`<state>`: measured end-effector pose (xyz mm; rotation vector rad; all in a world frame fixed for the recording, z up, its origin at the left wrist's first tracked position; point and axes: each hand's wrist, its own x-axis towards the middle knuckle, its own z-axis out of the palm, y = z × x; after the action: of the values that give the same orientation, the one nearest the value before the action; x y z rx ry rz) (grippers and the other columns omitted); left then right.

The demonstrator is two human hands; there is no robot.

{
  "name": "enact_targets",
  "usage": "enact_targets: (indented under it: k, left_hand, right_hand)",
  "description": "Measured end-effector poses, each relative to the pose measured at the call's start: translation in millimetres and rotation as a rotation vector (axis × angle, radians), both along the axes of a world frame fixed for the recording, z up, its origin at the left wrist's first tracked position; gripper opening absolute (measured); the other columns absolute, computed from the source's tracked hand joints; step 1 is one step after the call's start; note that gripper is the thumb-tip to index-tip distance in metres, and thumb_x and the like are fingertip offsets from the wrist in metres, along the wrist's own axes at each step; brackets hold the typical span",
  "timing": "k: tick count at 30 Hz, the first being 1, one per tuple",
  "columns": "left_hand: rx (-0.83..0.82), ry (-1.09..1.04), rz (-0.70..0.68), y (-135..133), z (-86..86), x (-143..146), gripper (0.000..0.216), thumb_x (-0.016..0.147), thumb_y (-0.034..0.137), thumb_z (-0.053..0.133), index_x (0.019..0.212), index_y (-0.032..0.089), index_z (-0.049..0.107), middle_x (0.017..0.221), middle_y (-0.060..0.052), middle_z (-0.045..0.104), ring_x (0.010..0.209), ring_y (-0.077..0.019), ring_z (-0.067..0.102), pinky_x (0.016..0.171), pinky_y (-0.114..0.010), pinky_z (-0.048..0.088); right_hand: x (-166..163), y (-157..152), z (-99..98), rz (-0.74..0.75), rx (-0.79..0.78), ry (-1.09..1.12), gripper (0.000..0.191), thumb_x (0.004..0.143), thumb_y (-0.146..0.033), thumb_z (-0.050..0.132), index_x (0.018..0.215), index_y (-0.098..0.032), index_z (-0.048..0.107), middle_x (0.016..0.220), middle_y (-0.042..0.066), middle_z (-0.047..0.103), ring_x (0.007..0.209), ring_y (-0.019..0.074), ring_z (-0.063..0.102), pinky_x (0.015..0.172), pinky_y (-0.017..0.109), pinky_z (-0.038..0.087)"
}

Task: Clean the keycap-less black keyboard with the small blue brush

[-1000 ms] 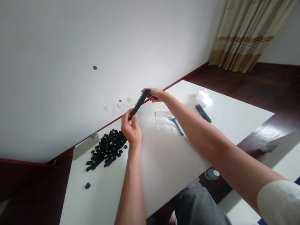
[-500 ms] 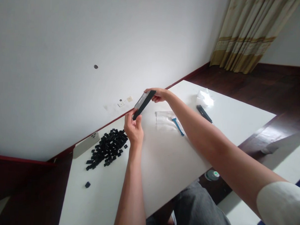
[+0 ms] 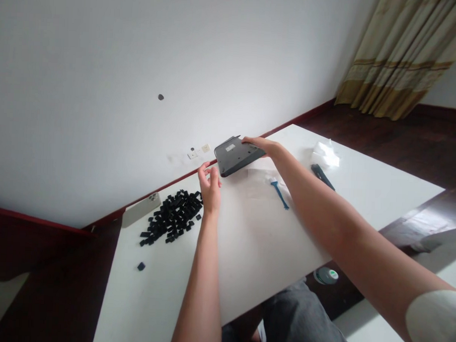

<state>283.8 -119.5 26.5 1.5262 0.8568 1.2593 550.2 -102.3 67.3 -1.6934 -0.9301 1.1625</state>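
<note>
R hand (image 3: 266, 145) grips the keyboard (image 3: 239, 157) by its R end, thumb on the upturned face, fingers underneath; the body extends left of this grip, tilted and held above the table (image 3: 243, 257), underside w/ pale label toward the viewer. L hand (image 3: 211, 189) is loosely open, fingers bent and spaced, nothing held — just below the keyboard's near L corner; contact can't be told. Containers: a flat clear bag (image 3: 255, 188) lies below the R grip, w/ a blue brush (image 3: 280, 196) partly over it; no contents discernible. A crumpled clear bag (image 3: 326, 154) sits right of the R grip, contents unclear, w/ a black tool (image 3: 321, 175) just nearer the viewer. Left of the L hand: a heap of black keys (image 3: 175, 216), the phone (image 3: 142, 209) beyond it — leaning at the wall — and a lone key (image 3: 141, 266) nearer the viewer.
</note>
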Motion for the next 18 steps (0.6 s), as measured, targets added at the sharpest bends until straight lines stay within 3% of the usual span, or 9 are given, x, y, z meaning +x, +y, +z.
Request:
enact_targets:
  k: [5, 11, 18]
  left_hand:
    - [0.215, 0.089, 0.140, -5.5, 9.2, -0.6, 0.046, 0.102, 0.059, 0.062, 0.130, 0.023, 0.068, 0.134, -0.014, 0.064, 0.111, -0.0222, 0.064, 0.084, -0.031, 0.053]
    - [0.189, 0.034, 0.138, -7.8, 12.9, 0.5, 0.035, 0.101, 0.049, 0.064, 0.120, 0.020, 0.069, 0.134, -0.015, 0.067, 0.118, -0.0240, 0.064, 0.089, -0.032, 0.053]
    - [0.167, 0.020, 0.153, -6.5, 12.2, 0.3, 0.031, 0.100, 0.048, 0.063, 0.115, 0.021, 0.069, 0.134, -0.014, 0.070, 0.114, -0.0230, 0.064, 0.086, -0.032, 0.052]
  right_hand:
    - [-3.0, 6.9, 5.2, -0.024, 0.072, 0.047, 0.024, 0.102, -0.043, 0.067, 0.095, -0.020, 0.066, 0.069, 0.003, 0.070, 0.063, 0.0174, 0.067, 0.066, 0.026, 0.061]
    - [-1.4, 10.7, -0.6, -0.058, 0.010, 0.027, 0.028, 0.103, -0.044, 0.072, 0.092, -0.019, 0.068, 0.062, 0.003, 0.065, 0.060, 0.0179, 0.064, 0.057, 0.027, 0.058]
    - [1.2, 13.7, -15.0, -0.050, -0.021, -0.021, 0.030, 0.107, -0.043, 0.069, 0.117, -0.015, 0.071, 0.104, 0.004, 0.073, 0.080, 0.0142, 0.069, 0.071, 0.030, 0.062]
